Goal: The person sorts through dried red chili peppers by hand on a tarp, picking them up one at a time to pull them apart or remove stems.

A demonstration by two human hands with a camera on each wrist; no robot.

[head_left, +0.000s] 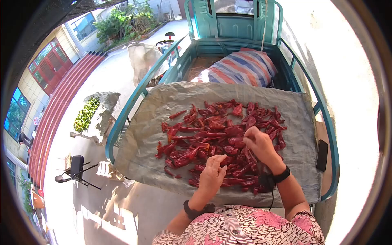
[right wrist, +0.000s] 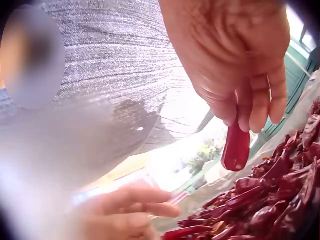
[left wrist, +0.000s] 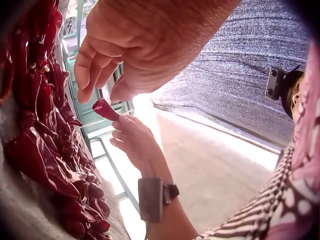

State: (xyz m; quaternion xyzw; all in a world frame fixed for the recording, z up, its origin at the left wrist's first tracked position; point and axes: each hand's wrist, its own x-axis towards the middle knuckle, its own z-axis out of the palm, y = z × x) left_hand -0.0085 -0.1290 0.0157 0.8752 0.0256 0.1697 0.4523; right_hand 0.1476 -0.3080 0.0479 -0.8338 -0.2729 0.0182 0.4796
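Observation:
Dried red peppers [head_left: 212,134] lie spread over a grey cloth [head_left: 143,134]. The right hand [head_left: 261,147] is above the pile's right side, and in the right wrist view its thumb and fingers pinch one dark red pepper [right wrist: 235,147], which hangs over the other peppers. That same pepper [left wrist: 105,109] shows in the left wrist view at the right hand's fingertips. The left hand [head_left: 211,177] hovers over the near part of the pile, fingers slightly bent and thumb apart, holding nothing; the left wrist view shows a gap between its thumb and fingers [left wrist: 86,70].
The cloth lies over the near end of a teal cart with side rails [head_left: 326,118]. A striped bag [head_left: 245,67] sits in the cart bed. A black phone-like object [head_left: 322,155] rests at the cloth's right edge. To the left stand a folding chair [head_left: 76,166] and a stand with green produce [head_left: 86,114].

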